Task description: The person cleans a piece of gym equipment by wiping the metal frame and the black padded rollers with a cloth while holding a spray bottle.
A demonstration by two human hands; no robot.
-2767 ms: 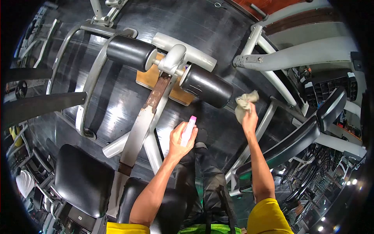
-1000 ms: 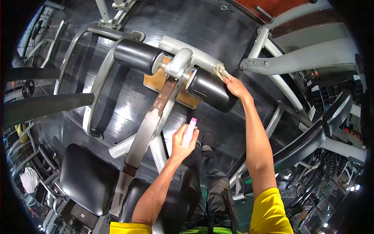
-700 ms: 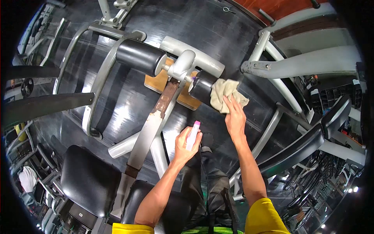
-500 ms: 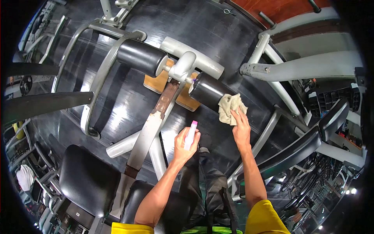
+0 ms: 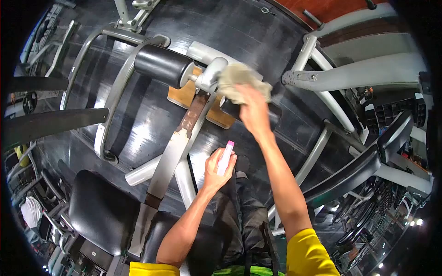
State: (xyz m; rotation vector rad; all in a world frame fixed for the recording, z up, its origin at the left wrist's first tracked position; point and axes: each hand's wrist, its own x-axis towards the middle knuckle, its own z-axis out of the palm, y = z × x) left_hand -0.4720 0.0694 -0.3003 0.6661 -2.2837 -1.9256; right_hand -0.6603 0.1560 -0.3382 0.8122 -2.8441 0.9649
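Note:
My right hand (image 5: 254, 110) grips a beige cloth (image 5: 241, 83), blurred by motion, over the right-hand black foam roller (image 5: 274, 112) of a gym machine. Most of that roller is hidden behind the cloth and hand. Wrapped around a white bottle with a pink cap (image 5: 225, 158), my left hand (image 5: 216, 171) hovers above the floor, apart from the machine. The matching left roller (image 5: 165, 66) sits across the grey joint (image 5: 212, 73), with nothing touching it.
A worn grey beam (image 5: 168, 161) runs from the rollers down to black padded seats (image 5: 103, 211). Curved metal bars (image 5: 117, 96) stand at left. Another machine's padded bench (image 5: 345, 179) lies to the right. Wooden footplates (image 5: 184, 96) show beneath the rollers.
My right hand has swept the cloth up and left, from the roller's outer end toward the central joint. My left hand with the bottle has stayed nearly still.

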